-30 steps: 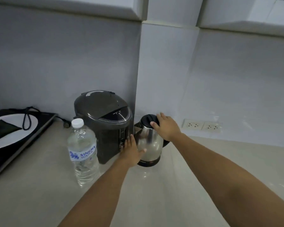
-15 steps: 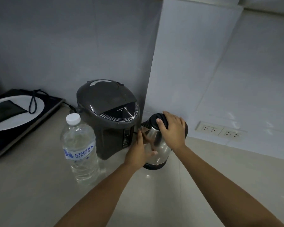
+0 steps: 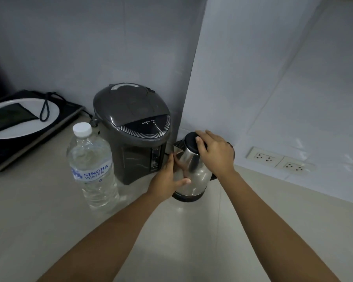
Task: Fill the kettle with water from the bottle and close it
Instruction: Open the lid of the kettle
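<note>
A small steel kettle (image 3: 194, 176) with a black lid (image 3: 190, 142) and black base stands on the pale counter, in the corner by the wall. My left hand (image 3: 167, 180) cups its left side, thumb across the steel body. My right hand (image 3: 216, 151) lies on top, fingers over the lid; the handle is hidden under it. The lid looks down. A clear water bottle (image 3: 93, 167) with a white cap (image 3: 82, 129) and a blue label stands upright to the left, capped and untouched.
A dark grey electric water boiler (image 3: 130, 133) stands between bottle and kettle, close to both. At the far left lies a black induction hob (image 3: 29, 131) with a cord on it. Two wall sockets (image 3: 279, 159) sit at the right, low on the tiled wall.
The view has come closer and tilted down. Both hands stay on the kettle; the right hand has settled further over the lid.
</note>
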A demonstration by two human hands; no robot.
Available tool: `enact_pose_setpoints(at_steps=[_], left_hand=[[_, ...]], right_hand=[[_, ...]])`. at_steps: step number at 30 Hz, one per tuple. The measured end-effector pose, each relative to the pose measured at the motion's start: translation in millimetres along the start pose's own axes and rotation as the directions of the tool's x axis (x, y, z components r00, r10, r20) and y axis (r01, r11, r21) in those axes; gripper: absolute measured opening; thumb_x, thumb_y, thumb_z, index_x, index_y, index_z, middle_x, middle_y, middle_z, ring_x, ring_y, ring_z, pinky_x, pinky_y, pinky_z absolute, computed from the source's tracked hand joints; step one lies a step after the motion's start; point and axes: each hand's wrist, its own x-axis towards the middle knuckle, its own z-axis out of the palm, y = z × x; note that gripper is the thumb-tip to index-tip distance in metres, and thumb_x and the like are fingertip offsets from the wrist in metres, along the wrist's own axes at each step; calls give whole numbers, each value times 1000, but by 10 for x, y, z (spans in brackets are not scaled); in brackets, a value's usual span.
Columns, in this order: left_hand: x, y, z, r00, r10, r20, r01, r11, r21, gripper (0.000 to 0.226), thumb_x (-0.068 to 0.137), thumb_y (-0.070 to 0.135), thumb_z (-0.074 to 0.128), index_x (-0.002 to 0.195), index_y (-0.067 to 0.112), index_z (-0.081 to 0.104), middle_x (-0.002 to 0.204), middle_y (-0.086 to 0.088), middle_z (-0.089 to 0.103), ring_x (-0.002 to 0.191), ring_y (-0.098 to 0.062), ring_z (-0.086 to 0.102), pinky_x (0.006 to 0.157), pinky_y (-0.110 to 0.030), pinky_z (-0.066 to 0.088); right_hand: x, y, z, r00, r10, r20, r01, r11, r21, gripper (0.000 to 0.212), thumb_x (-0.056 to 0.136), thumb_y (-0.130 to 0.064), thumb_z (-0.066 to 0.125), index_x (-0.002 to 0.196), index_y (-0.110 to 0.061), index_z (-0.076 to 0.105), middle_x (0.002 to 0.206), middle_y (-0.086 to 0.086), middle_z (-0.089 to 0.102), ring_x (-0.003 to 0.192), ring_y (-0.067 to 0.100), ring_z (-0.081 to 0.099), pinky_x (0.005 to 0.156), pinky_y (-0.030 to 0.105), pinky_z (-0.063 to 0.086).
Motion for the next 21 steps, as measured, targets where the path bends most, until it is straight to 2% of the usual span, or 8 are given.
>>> enact_pose_setpoints(at_steps=[3,7,9,12,17,21], left_hand=[[7,16,-11,1000,-1,-3,1,1000,-4,114,77,57,72,158,21,1,157,-4,36,139,-24,43,105,-41,45],[-11,21,-26,1000,-3,0,3,999,-50,113,72,62,73,157,28,6,153,1,41,137,-20,45,105,-42,46],[-11,3,-26,1000,-10,1,10,998,-68,115,67,68,70,155,31,8,152,4,43,137,-18,46,104,-45,47],[-5,4,-42,1000,-14,13,14,997,-69,114,65,71,68,155,33,9,151,4,44,135,-19,47,103,-47,47],[-10,26,-61,999,-5,34,7,998,-67,109,73,60,73,155,33,7,152,4,43,136,-20,46,104,-48,46],[4,13,-60,1000,-5,30,6,999,-51,107,74,58,73,155,33,7,151,3,44,136,-22,47,104,-48,46]], right_hand=[[11,-34,-43,1000,-21,18,21,1000,16,43,101,-38,33,127,-24,63,124,1,68,102,29,67,76,37,54],[14,-72,-95,997,-36,67,32,998,62,34,105,-28,36,132,-24,57,138,1,57,113,30,60,88,40,51],[20,-74,-99,994,-22,106,13,996,84,32,106,-28,35,127,-21,58,140,1,54,112,29,58,88,37,48],[45,-76,-132,990,-18,139,-2,990,144,30,107,-31,32,117,-16,57,131,2,55,103,25,60,78,30,45],[41,-43,-265,987,-34,159,-2,974,225,42,98,-54,42,121,-21,51,128,-7,51,99,12,54,72,28,42],[30,-22,-276,995,-27,100,6,979,203,46,97,-51,49,129,-18,48,137,-1,50,107,19,57,76,27,43]])
